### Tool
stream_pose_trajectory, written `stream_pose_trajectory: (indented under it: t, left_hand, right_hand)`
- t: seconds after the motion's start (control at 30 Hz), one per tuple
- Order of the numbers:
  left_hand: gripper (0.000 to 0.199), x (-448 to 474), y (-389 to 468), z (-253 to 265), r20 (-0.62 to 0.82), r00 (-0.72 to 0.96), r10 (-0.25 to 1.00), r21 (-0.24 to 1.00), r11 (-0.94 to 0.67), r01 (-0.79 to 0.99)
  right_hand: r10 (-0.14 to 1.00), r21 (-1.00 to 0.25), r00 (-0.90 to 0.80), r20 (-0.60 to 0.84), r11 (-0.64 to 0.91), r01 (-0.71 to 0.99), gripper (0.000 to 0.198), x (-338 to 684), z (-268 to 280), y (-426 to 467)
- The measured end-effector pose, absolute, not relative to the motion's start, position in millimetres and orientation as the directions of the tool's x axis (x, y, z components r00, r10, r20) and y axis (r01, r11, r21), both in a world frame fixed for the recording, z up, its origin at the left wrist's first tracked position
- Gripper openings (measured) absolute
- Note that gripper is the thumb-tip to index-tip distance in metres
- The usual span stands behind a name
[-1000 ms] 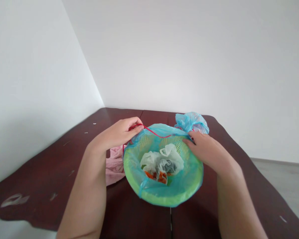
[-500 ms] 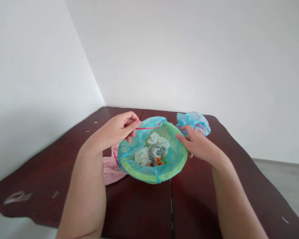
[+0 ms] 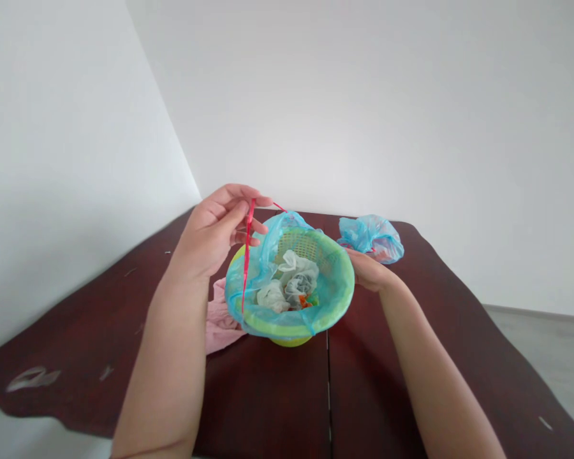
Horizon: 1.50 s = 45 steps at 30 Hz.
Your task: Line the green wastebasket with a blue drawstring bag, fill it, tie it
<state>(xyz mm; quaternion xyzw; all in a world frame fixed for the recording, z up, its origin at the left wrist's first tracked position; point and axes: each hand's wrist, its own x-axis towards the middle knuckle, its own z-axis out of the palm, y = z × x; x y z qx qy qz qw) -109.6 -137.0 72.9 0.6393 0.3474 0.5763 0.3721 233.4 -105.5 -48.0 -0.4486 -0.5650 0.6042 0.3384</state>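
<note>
A green plastic basket (image 3: pixel 301 331) tilts toward me above the table, lined with a thin blue bin bag (image 3: pixel 268 255) folded over its rim. Inside lie crumpled white tissues (image 3: pixel 272 296) and small orange and green scraps (image 3: pixel 309 299). My left hand (image 3: pixel 224 223), at the basket's upper left, pinches the bag's red drawstring (image 3: pixel 246 264), which is pulled up off the rim. Against the basket's right outer side rests my right hand (image 3: pixel 370 269), holding it, with its fingertips hidden behind the rim.
A bunched blue bag (image 3: pixel 373 237) with contents inside sits at the back right of the dark red table (image 3: pixel 387 382). Pink cloth (image 3: pixel 220 325) lies left of the basket. White scraps (image 3: pixel 32 378) lie at the table's left, and walls rise behind and to the left.
My left hand has risen and moved left, drawing the red drawstring up from the rim. The right hand has shifted from atop the rim to the basket's outer side.
</note>
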Motion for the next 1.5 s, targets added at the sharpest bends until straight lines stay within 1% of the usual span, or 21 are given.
stream_pose_trajectory:
  t: [0.07, 0.13, 0.27, 0.33, 0.4, 0.5, 0.57, 0.63, 0.7, 0.83, 0.93, 1.03, 1.1, 1.2, 1.3, 1.37, 1.43, 1.5]
  left_hand:
    - [0.038, -106, -136, 71, 0.483, 0.105, 0.87, 0.869, -0.49, 0.062]
    - [0.042, -102, -135, 70, 0.479, 0.109, 0.871, 0.868, -0.488, 0.089]
    - [0.049, -94, -132, 68, 0.474, 0.105, 0.874, 0.873, -0.482, 0.068]
    - [0.052, -91, -132, 68, 0.479, 0.115, 0.87, 0.872, -0.487, 0.054]
    - [0.056, -88, -133, 68, 0.482, 0.135, 0.866, 0.868, -0.493, 0.06]
    - [0.058, -85, -135, 68, 0.505, 0.128, 0.854, 0.853, -0.516, 0.08]
    - [0.058, -84, -135, 67, 0.526, 0.09, 0.846, 0.841, -0.533, 0.097]
    - [0.057, -84, -135, 67, 0.539, 0.063, 0.84, 0.832, -0.542, 0.114]
    - [0.056, -84, -135, 66, 0.551, 0.051, 0.833, 0.825, -0.553, 0.116]
    - [0.055, -86, -137, 67, 0.562, 0.043, 0.826, 0.821, -0.563, 0.092]
    - [0.061, -90, -138, 68, 0.524, 0.114, 0.844, 0.837, -0.535, 0.114]
    - [0.066, -94, -138, 67, 0.466, 0.23, 0.854, 0.855, -0.502, 0.132]
    - [0.064, -96, -137, 66, 0.449, 0.271, 0.851, 0.858, -0.496, 0.137]
    - [0.059, -97, -137, 65, 0.452, 0.293, 0.842, 0.855, -0.503, 0.128]
    - [0.057, -96, -141, 68, 0.47, 0.288, 0.834, 0.847, -0.519, 0.121]
    - [0.058, -94, -145, 71, 0.487, 0.267, 0.832, 0.838, -0.531, 0.127]
    - [0.059, -93, -150, 74, 0.506, 0.237, 0.829, 0.827, -0.545, 0.14]
    - [0.061, -91, -153, 77, 0.533, 0.187, 0.825, 0.814, -0.56, 0.154]
  right_hand:
    - [0.869, -0.986, -0.467, -0.165, -0.164, 0.042, 0.048, 236, -54, -104]
    - [0.847, -0.986, -0.506, -0.163, -0.164, 0.041, 0.051, 238, -58, -102]
    - [0.837, -0.986, -0.524, -0.159, -0.165, 0.035, 0.051, 239, -58, -99]
    - [0.833, -0.978, -0.523, -0.182, -0.206, 0.012, 0.047, 240, -55, -100]
    - [0.829, -0.969, -0.523, -0.199, -0.246, -0.022, 0.048, 242, -51, -101]
    - [0.853, -0.972, -0.501, -0.149, -0.219, -0.082, 0.049, 246, -45, -103]
    - [0.876, -0.981, -0.471, -0.103, -0.167, -0.096, 0.047, 246, -44, -105]
    - [0.894, -0.986, -0.44, -0.082, -0.136, -0.093, 0.05, 245, -44, -106]
    - [0.915, -0.988, -0.394, -0.081, -0.125, -0.088, 0.052, 241, -45, -105]
    - [0.941, -0.987, -0.311, -0.13, -0.152, -0.046, 0.046, 239, -37, -107]
    - [0.941, -0.987, -0.304, -0.148, -0.158, -0.009, 0.044, 245, -22, -116]
    - [0.94, -0.994, -0.324, -0.107, -0.108, 0.013, 0.047, 253, -4, -129]
    - [0.937, -0.997, -0.341, -0.08, -0.068, 0.048, 0.052, 256, 6, -139]
    - [0.924, -0.982, -0.381, -0.01, 0.062, 0.178, 0.06, 255, 21, -154]
    - [0.9, -0.916, -0.429, 0.07, 0.228, 0.329, 0.064, 249, 36, -172]
    - [0.892, -0.878, -0.44, 0.1, 0.287, 0.382, 0.065, 246, 45, -184]
    - [0.9, -0.857, -0.405, 0.161, 0.33, 0.395, 0.064, 243, 54, -195]
    - [0.909, -0.833, -0.313, 0.274, 0.387, 0.396, 0.06, 242, 60, -206]
